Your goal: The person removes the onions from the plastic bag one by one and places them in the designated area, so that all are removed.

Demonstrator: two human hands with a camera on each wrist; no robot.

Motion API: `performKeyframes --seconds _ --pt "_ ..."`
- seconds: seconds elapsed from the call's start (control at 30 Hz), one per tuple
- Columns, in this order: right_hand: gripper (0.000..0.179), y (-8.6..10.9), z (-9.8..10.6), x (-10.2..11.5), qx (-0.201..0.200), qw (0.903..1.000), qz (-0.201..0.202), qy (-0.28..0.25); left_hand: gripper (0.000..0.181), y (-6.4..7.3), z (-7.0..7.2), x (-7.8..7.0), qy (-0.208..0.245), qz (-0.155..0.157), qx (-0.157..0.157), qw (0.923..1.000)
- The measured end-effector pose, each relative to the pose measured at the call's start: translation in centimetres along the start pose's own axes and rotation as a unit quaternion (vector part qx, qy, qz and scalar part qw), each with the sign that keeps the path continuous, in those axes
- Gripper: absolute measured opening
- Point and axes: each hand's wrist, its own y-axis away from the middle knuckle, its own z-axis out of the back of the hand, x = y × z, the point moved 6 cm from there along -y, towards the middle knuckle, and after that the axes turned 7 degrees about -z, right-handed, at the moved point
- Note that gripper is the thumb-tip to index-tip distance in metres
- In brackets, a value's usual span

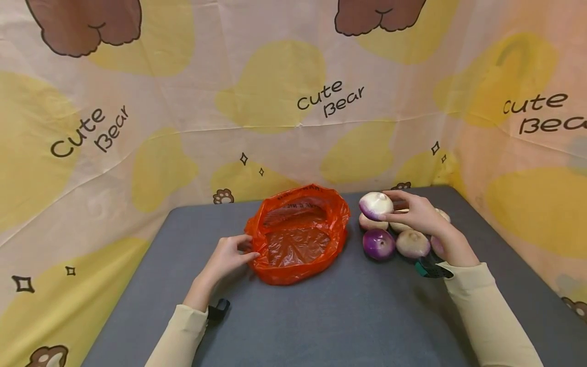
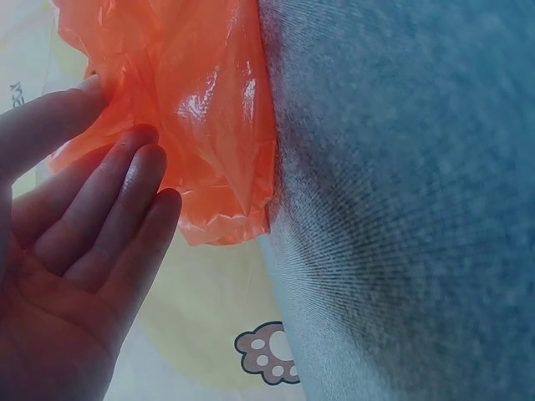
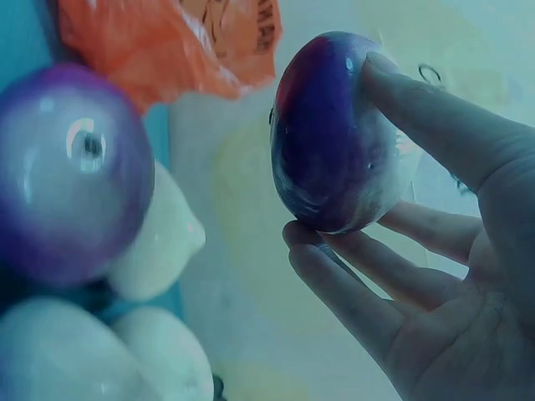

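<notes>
An orange-red plastic bag (image 1: pixel 293 272) stands on the table with its mouth spread wide; its inside looks bare. At its left rim is my left hand (image 1: pixel 231 255), the thumb and index finger pinching the plastic. The left wrist view shows the other fingers (image 2: pixel 125 196) extended beside the bag. To the right of the bag, my right hand (image 1: pixel 419 214) holds a purple-and-white turnip (image 1: pixel 376 204) between thumb and fingertips, raised over several more turnips. Among those are a purple one (image 1: pixel 378 244) and a paler one (image 1: pixel 413 243). The hand and forearm partly hide the group.
A dark grey table (image 1: pixel 348 321) carries everything. Behind it and at both sides hangs a pink-and-yellow printed cloth (image 1: pixel 275 86), close to the table's back edge. Dark straps sit at both wrists.
</notes>
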Motion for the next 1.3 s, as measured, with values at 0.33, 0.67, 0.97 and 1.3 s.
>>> performKeyframes --seconds 0.33,0.67,0.97,1.3 --pt "0.072 2.0 2.5 -1.8 -0.016 0.9995 -0.017 0.02 0.036 0.0 -0.1 0.3 0.005 -0.013 -0.001 0.9999" --pt "0.072 3.3 4.2 -5.2 -0.02 0.9981 -0.058 0.005 0.036 -0.1 -0.1 0.3 0.008 0.0 0.003 1.0" --pt "0.066 4.2 5.9 -8.7 -0.043 0.9974 -0.056 0.012 0.035 -0.2 -0.1 0.2 0.003 -0.009 0.004 0.9999" --pt "0.06 6.1 7.7 -12.4 -0.083 0.9949 -0.052 -0.024 0.035 -0.1 -0.1 0.2 0.003 -0.008 0.002 1.0"
